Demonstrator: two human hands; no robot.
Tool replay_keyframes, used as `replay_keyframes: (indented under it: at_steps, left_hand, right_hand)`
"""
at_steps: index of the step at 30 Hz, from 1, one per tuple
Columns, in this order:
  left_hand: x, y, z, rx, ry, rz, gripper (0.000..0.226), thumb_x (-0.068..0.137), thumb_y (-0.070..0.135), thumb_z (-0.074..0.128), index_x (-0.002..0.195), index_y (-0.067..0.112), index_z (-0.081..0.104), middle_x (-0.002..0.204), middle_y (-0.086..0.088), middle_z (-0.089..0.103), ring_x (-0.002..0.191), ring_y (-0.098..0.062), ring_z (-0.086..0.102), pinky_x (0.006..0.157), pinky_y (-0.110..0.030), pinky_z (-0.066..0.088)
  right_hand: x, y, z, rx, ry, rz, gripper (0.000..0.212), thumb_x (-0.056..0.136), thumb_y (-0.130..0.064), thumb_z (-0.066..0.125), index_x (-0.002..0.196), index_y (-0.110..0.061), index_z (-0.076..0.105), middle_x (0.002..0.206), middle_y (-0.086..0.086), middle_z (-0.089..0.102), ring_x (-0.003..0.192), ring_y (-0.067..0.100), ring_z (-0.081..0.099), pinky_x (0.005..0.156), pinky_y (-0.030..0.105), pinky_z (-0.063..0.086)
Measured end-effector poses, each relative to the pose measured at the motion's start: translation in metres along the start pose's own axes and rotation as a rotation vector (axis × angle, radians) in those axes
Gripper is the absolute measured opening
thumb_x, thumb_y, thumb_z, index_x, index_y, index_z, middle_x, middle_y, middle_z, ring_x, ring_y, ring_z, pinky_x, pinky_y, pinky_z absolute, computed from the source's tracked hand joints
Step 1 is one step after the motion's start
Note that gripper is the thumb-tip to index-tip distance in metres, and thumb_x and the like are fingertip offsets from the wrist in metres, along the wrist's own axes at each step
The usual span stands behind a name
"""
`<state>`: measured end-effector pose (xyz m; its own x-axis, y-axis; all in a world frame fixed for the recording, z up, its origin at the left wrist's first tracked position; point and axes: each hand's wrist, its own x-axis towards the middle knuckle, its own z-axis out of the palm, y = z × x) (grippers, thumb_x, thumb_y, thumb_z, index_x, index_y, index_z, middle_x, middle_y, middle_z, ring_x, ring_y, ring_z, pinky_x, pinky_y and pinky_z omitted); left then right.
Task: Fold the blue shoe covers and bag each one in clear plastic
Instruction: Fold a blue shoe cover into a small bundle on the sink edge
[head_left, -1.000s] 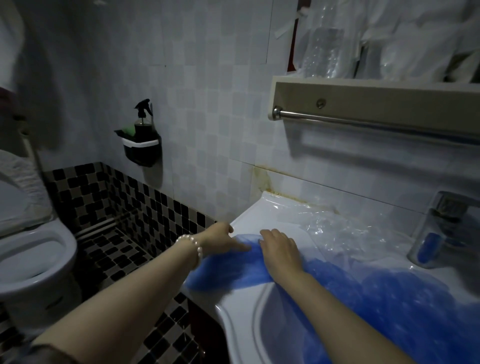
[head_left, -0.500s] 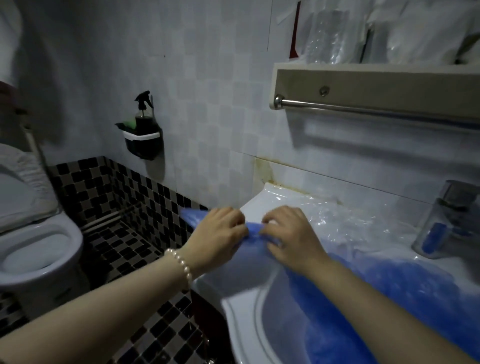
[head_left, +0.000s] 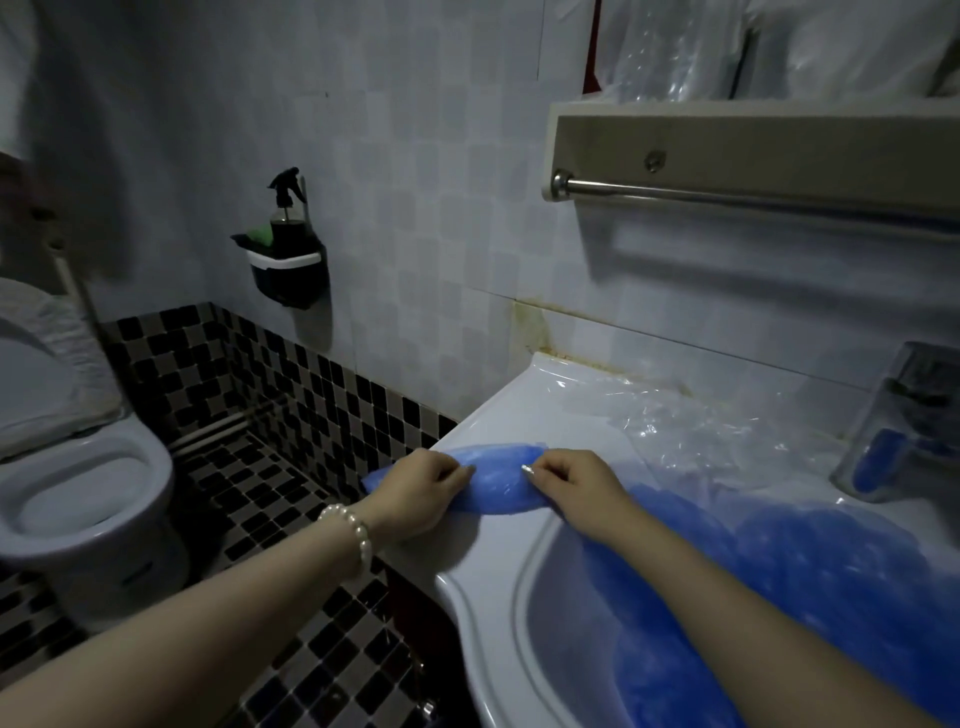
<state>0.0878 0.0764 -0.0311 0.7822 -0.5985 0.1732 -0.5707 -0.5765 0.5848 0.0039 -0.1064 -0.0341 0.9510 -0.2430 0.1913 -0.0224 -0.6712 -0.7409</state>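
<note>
Now two hands, left and right, one shoe cover.

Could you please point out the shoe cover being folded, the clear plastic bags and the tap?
shoe cover (head_left: 496, 480): head view, middle of the folded blue strip.
clear plastic bags (head_left: 691, 431): head view, crinkled top sheet.
tap (head_left: 906, 415): head view, its metal body.

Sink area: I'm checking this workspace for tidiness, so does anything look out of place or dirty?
Yes. A heap of blue shoe covers fills the sink basin, an odd place to store them. Crumpled clear plastic lies loose by the wall. Yellow-brown staining marks the wall seam at the sink's back corner.
</note>
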Motion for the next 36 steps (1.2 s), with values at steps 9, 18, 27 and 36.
replay_keyframes:
  at_steps: [9, 18, 27, 36]
  left_hand:
    - [-0.004, -0.003, 0.005, 0.464, 0.091, 0.016, 0.035, 0.091, 0.034, 0.046, 0.074, 0.009, 0.063, 0.086, -0.011, 0.063, 0.080, -0.027, 0.055, 0.068, -0.033, 0.038]
    - [0.011, -0.010, 0.004, 0.368, 0.170, 0.249, 0.038, 0.063, 0.023, 0.069, 0.096, 0.021, 0.050, 0.105, 0.006, 0.044, 0.100, -0.015, 0.040, 0.082, -0.027, 0.020]
    - [0.013, -0.012, 0.007, 0.078, 0.151, 0.154, 0.024, 0.068, -0.002, 0.062, 0.081, 0.018, 0.057, 0.086, 0.003, 0.058, 0.084, -0.019, 0.053, 0.075, -0.030, 0.041]
    - [0.006, -0.011, 0.005, 0.235, 0.145, 0.480, 0.025, 0.053, -0.003, 0.045, 0.065, 0.015, 0.057, 0.068, 0.000, 0.057, 0.061, -0.022, 0.054, 0.048, -0.028, 0.041]
  right_hand:
    - [0.009, -0.016, 0.014, -0.313, 0.086, 0.225, 0.026, 0.084, -0.031, 0.063, 0.066, -0.016, 0.053, 0.070, 0.003, 0.061, 0.075, 0.025, 0.058, 0.071, 0.031, 0.047]
    - [0.019, -0.001, 0.005, -0.123, -0.034, 0.049, 0.058, 0.065, -0.019, 0.077, 0.112, -0.038, 0.049, 0.120, -0.014, 0.042, 0.114, 0.012, 0.043, 0.101, 0.030, 0.037]
    - [0.025, 0.005, 0.008, 0.145, -0.037, 0.119, 0.050, 0.067, 0.005, 0.076, 0.085, -0.041, 0.067, 0.092, -0.009, 0.061, 0.091, 0.019, 0.061, 0.085, 0.037, 0.054]
    - [0.019, 0.003, 0.013, 0.152, 0.047, 0.064, 0.054, 0.069, 0.014, 0.068, 0.043, -0.033, 0.066, 0.069, -0.010, 0.059, 0.075, 0.019, 0.060, 0.074, 0.029, 0.053]
